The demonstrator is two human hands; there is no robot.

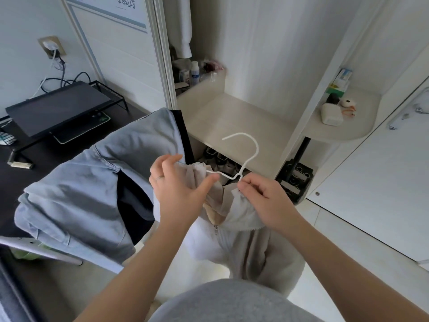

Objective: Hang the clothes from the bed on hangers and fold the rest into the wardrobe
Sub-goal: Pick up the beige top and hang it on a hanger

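Bottom centre: my grey top (232, 303) is filling the lower edge of the frame, and both bare forearms are reaching up from it. Centre: a cream zip jacket (243, 247) is hanging below my hands, its zip partly open and its lower part dropping towards the pale floor. My right hand (267, 201) is pinching the neck of a white hanger (251, 147) together with the collar edge, fingers curled tight. My left hand (176, 189) is lying over the jacket's other shoulder at the hanger's arm, fingers spread and loosely bent, thumb stretched out; I cannot tell whether it is gripping the cloth. The hanger's hook is rising above both hands, pointing to the upper left. Left of centre: a pale blue denim garment (81, 194) is draping over a dark chair back. Behind the hands: the wardrobe shelf (232, 117) is standing open, with shoes (220, 159) showing beneath it and small bottles (195, 73) sitting at its back. Upper left: a black stand (60, 105) is sitting on a dark desk (7, 173).
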